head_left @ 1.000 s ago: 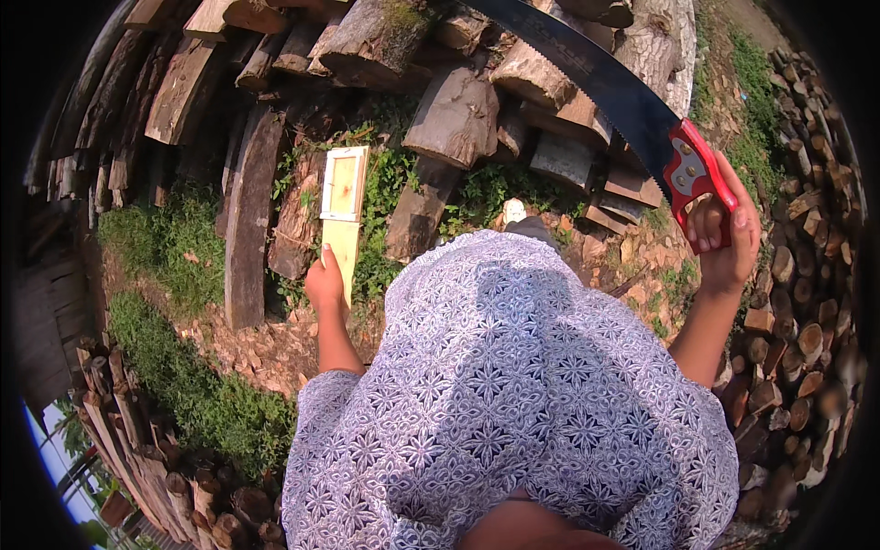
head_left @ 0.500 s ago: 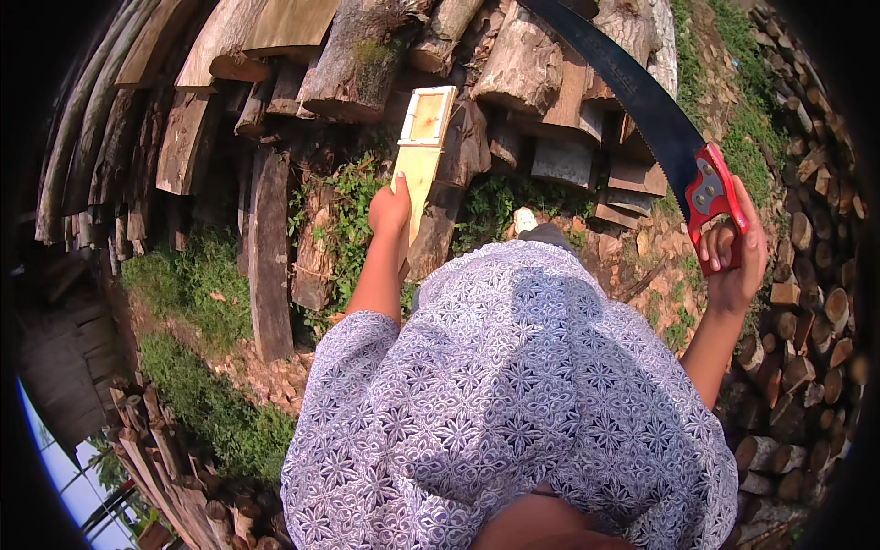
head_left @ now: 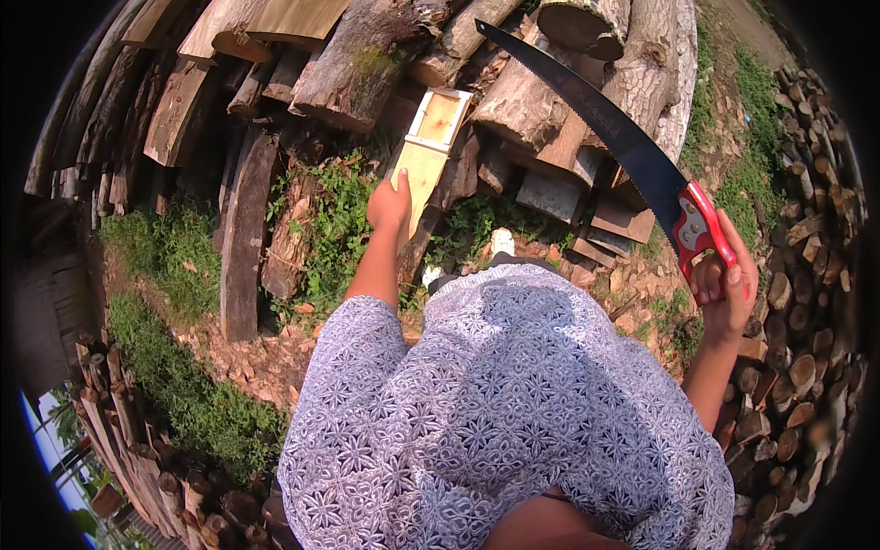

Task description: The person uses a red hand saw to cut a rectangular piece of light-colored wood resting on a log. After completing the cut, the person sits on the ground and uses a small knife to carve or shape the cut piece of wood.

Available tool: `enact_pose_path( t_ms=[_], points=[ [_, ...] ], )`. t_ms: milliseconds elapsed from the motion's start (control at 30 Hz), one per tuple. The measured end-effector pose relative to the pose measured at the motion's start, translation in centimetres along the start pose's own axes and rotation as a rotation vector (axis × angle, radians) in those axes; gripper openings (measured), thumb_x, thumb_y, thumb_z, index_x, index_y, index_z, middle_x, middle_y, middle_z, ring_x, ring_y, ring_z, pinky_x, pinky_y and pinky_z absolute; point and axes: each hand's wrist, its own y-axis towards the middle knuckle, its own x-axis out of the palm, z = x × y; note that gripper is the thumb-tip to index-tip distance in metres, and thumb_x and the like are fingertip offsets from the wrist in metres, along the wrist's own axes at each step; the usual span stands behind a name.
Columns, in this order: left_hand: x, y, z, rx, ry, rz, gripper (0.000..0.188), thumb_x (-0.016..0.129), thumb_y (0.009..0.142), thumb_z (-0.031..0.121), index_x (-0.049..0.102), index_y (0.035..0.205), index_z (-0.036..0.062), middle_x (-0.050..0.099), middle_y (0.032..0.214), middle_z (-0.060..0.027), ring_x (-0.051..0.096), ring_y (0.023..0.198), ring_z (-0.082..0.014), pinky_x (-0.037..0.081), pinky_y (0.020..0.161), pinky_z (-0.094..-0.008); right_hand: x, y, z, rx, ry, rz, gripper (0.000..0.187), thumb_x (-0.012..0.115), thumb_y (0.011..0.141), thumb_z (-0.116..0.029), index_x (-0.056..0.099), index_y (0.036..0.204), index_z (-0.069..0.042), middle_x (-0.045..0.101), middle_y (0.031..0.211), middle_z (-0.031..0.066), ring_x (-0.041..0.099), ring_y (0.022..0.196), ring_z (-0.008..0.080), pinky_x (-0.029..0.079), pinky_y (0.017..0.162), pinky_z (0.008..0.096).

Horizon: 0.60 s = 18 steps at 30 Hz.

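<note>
My left hand (head_left: 390,205) is closed round the lower part of a pale wooden board (head_left: 421,174), its thumb lying along the face. At the board's far end, thin white strips form a small rectangular frame (head_left: 440,119). Out to the right, my right hand (head_left: 724,284) grips the red handle of a pruning saw (head_left: 632,151). The saw's dark curved blade points up and to the left, over the stacked logs, with its toothed edge on the lower left side. Board and saw are apart from each other.
Thick logs (head_left: 522,101) and cut beams are piled ahead of me. A long plank (head_left: 246,238) stands on the left among green weeds (head_left: 339,229). More stacked firewood (head_left: 797,376) lines the right side. Dry leaves (head_left: 632,275) cover the ground near my feet.
The saw has swung lower and slightly left, so its tip now shows. The left hand and board have barely moved. The view has shifted, and both my shoes now show.
</note>
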Motion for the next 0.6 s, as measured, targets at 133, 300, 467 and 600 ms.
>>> enact_pose_path(
  t_ms=[133,300,467,600],
  points=[
    [0.4,0.6,-0.6,-0.032,-0.024,-0.024,0.07,0.043,0.099,0.066,0.071,0.111,0.0032,0.073,0.111,-0.0234,0.069,0.107,-0.0405,0.054,0.09,-0.0506,-0.3,2.8,1.0,0.102,-0.141,-0.133,0.086,0.073,0.093,-0.049,0.047,0.146,0.014,0.067,0.076,0.0044,0.046,0.049,0.0021,0.036,0.044,0.0207],
    [1.0,1.3,0.7,-0.093,-0.034,0.02,0.072,0.042,0.098,0.068,0.072,0.112,0.0035,0.073,0.111,-0.0228,0.07,0.107,-0.0396,0.054,0.09,-0.0509,1.0,6.0,1.8,0.239,-0.323,-0.392,0.06,0.075,0.094,-0.031,0.059,0.143,0.0,0.072,0.099,0.0057,0.059,0.066,0.0045,0.046,0.055,0.0189],
    [2.4,1.3,0.2,-0.102,-0.043,0.103,0.073,0.044,0.098,0.068,0.066,0.116,0.0013,0.073,0.105,-0.0237,0.071,0.101,-0.0399,0.055,0.085,-0.0514,2.6,7.8,4.2,0.288,-0.274,-0.481,0.055,0.075,0.095,-0.022,0.059,0.144,0.0,0.071,0.101,0.0048,0.058,0.072,0.0049,0.048,0.063,0.0206],
    [1.9,1.2,0.9,-0.11,-0.055,0.126,0.072,0.045,0.098,0.068,0.057,0.118,-0.0001,0.072,0.098,-0.0252,0.071,0.097,-0.0416,0.055,0.081,-0.0533,3.2,8.7,7.0,0.332,-0.277,-0.522,0.053,0.071,0.097,-0.017,0.057,0.146,-0.001,0.07,0.101,0.0023,0.055,0.067,0.0031,0.045,0.06,0.0197]
  ],
)
